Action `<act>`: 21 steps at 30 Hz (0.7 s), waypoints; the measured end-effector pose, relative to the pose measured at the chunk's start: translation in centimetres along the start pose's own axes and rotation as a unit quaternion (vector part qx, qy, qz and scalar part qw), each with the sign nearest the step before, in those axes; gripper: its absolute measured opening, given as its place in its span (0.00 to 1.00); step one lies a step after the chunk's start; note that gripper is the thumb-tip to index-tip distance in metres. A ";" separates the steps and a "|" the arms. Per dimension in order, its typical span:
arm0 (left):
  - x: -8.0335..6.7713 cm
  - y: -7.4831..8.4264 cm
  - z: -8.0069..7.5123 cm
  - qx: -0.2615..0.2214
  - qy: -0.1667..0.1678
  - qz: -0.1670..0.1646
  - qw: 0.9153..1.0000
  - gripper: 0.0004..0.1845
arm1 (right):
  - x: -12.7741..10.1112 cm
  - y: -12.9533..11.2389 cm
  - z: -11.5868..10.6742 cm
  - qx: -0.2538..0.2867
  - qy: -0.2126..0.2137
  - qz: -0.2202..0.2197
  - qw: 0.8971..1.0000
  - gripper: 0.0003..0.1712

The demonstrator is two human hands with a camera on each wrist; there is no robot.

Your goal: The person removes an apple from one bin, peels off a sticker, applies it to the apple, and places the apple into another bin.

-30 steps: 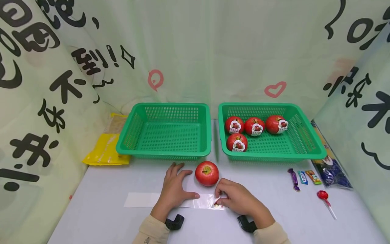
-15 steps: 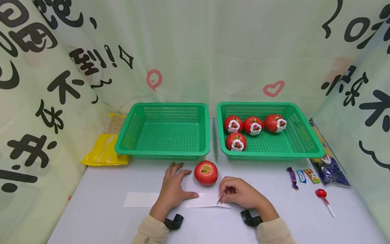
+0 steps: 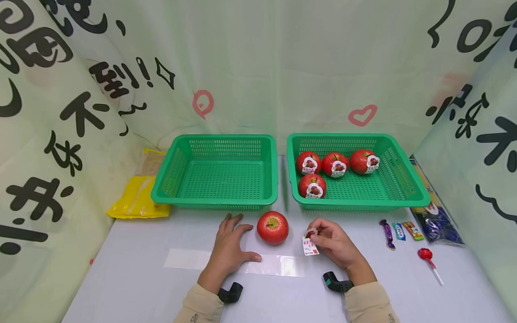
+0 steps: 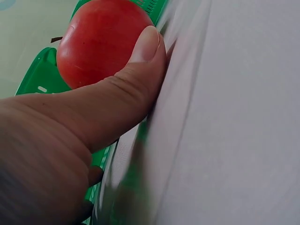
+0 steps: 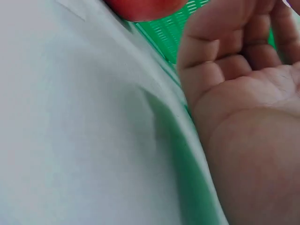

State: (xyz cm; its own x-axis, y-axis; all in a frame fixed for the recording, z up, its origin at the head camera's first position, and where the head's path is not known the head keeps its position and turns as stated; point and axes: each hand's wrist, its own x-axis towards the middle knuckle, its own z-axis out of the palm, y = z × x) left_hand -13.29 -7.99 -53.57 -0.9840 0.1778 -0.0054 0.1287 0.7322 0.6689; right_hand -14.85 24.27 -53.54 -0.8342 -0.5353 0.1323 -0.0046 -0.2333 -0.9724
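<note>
at the far left of my tabletop (image 3: 133, 287) lies a yellow bag (image 3: 137, 199). far right, three wrapped candies (image 3: 399, 230), a red lollipop (image 3: 426, 255), and a dark blue packet (image 3: 436, 222) near the curtain.

Glossy apple (image 3: 272, 227), perforated plastic baskets (image 3: 218, 202), shiny backing strip (image 3: 278, 265)
</note>
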 end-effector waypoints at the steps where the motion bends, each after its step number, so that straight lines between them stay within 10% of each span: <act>1: 0.0 0.0 0.0 0.001 0.000 0.001 1.000 0.44 | 0.0 0.0 0.0 0.000 0.007 0.000 1.000 0.17; 9: 0.0 -0.1 0.0 -0.011 0.013 0.017 1.000 0.43 | 0.7 0.0 1.3 -0.165 0.087 0.067 0.980 0.04; 21: 0.1 1.6 -0.2 -0.115 0.059 0.126 0.984 0.46 | 1.9 -1.1 4.9 -0.297 0.097 -0.011 0.950 0.05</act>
State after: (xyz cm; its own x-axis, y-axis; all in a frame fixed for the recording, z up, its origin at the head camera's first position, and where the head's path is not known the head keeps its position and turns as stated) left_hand -13.21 -6.94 -52.35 -0.9338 0.2469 0.2589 0.3519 0.5039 0.7888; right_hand -13.71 19.55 -51.33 -0.9157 -0.3634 0.1718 -0.2856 0.2874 -0.9142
